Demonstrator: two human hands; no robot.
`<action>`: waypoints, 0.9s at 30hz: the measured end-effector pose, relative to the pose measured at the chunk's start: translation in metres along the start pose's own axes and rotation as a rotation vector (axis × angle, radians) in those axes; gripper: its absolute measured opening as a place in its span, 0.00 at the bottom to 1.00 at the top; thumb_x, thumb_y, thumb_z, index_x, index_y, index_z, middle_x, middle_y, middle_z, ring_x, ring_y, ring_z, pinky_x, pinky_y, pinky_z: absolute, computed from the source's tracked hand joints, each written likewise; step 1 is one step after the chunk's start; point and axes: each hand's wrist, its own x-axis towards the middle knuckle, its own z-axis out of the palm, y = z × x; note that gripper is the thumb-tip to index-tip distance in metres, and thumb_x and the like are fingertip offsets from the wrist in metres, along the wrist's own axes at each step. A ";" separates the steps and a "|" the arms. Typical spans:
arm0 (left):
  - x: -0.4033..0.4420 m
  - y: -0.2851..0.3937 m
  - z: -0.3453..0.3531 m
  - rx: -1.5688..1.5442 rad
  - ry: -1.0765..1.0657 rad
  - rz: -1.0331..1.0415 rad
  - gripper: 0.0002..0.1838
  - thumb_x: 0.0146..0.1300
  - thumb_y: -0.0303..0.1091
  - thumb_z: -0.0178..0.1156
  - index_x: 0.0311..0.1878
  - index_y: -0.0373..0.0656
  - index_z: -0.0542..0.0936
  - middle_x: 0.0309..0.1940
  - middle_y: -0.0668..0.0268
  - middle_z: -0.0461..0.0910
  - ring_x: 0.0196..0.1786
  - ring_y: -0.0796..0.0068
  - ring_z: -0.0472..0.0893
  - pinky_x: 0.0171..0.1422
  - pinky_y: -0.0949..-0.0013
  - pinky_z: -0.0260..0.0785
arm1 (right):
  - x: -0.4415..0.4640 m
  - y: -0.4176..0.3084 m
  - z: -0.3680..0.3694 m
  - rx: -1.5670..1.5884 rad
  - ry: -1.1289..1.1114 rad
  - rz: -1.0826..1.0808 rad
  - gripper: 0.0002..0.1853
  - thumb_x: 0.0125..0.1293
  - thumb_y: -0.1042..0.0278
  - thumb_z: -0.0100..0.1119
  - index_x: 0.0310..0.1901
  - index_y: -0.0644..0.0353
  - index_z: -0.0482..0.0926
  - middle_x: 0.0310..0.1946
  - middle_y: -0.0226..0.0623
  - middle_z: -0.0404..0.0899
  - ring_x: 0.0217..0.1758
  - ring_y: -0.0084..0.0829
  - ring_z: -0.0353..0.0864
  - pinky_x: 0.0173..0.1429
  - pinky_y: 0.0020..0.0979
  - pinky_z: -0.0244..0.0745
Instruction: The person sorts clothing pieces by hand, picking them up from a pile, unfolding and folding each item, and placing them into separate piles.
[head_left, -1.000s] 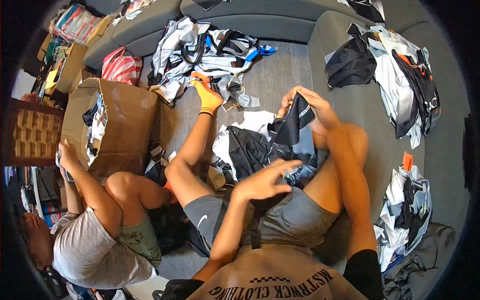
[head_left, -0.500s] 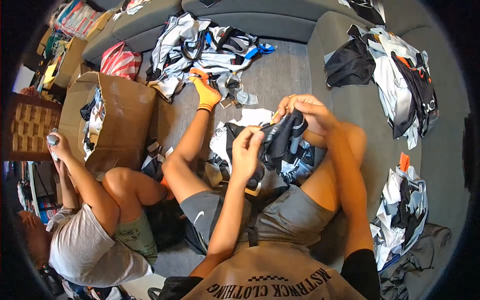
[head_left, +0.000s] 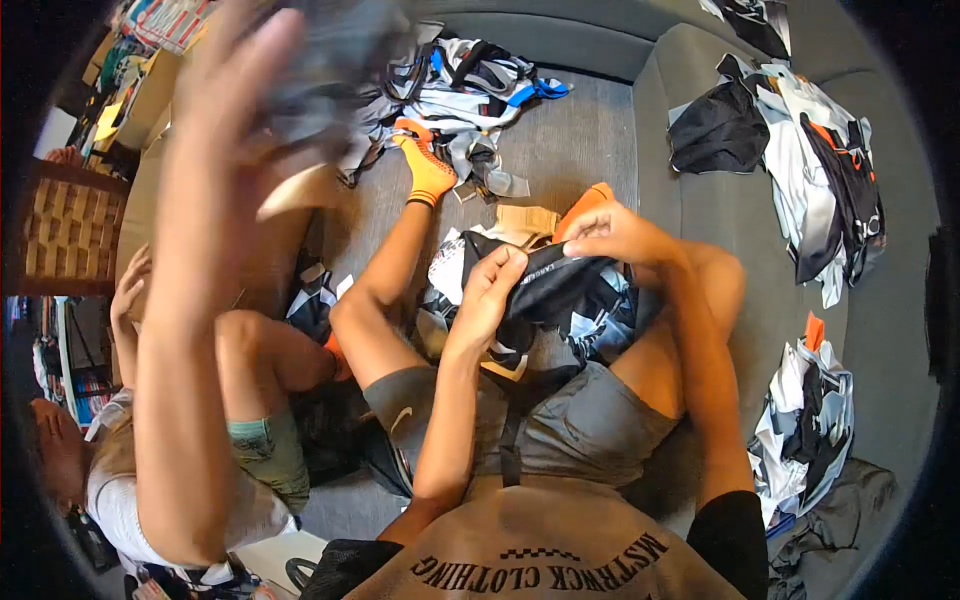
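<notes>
A strip of black fabric with pale lettering along its edge is stretched between my two hands above my lap. My left hand pinches its left end between thumb and fingers. At the upper right end, my right hand grips the fabric, with the thumb along the edge. Below lie black, white and blue-grey fabric pieces between my legs. A tan, card-like piece rests just beyond the black strip.
At left, a person's raised arm and dark fabric are blurred, covering much of the cardboard box. Garments are heaped on the floor ahead. More clothes lie on the grey sofa at right.
The black fabric, bunched earlier, is now pulled out straighter and its lettering shows. My right hand has lowered slightly. The other person's arm has swung up into view with dark fabric.
</notes>
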 end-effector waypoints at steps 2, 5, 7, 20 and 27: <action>-0.002 0.008 0.011 0.074 0.116 -0.069 0.10 0.68 0.37 0.48 0.34 0.42 0.73 0.29 0.75 0.69 0.32 0.86 0.62 0.38 0.83 0.54 | 0.001 0.002 -0.006 -0.009 0.074 -0.057 0.09 0.61 0.70 0.58 0.38 0.66 0.81 0.28 0.30 0.80 0.30 0.17 0.72 0.37 0.17 0.67; 0.000 0.002 0.009 0.032 0.202 -0.001 0.10 0.66 0.38 0.51 0.42 0.41 0.74 0.36 0.71 0.72 0.39 0.81 0.69 0.47 0.80 0.59 | 0.006 0.008 -0.003 -0.093 0.002 -0.123 0.13 0.61 0.65 0.58 0.42 0.67 0.79 0.36 0.32 0.80 0.33 0.19 0.73 0.39 0.20 0.69; -0.002 0.007 0.011 -0.250 0.300 -0.100 0.17 0.66 0.38 0.53 0.54 0.38 0.73 0.47 0.63 0.77 0.48 0.75 0.76 0.55 0.74 0.66 | 0.003 0.008 0.003 -0.140 -0.034 -0.110 0.16 0.60 0.62 0.58 0.42 0.67 0.79 0.37 0.34 0.80 0.34 0.21 0.73 0.40 0.21 0.70; 0.031 -0.108 -0.043 -0.556 0.231 0.004 0.09 0.67 0.35 0.51 0.46 0.43 0.74 0.36 0.66 0.77 0.38 0.75 0.77 0.47 0.75 0.69 | 0.025 0.041 -0.071 -0.691 0.044 0.174 0.35 0.50 0.41 0.59 0.45 0.72 0.76 0.42 0.46 0.78 0.42 0.33 0.76 0.45 0.30 0.72; -0.013 -0.262 -0.116 0.568 -0.030 -0.091 0.13 0.61 0.31 0.52 0.49 0.40 0.72 0.37 0.61 0.74 0.38 0.68 0.75 0.42 0.68 0.68 | -0.022 -0.183 -0.395 -0.581 1.760 0.290 0.46 0.45 0.30 0.59 0.47 0.75 0.75 0.45 0.53 0.77 0.46 0.40 0.78 0.48 0.35 0.74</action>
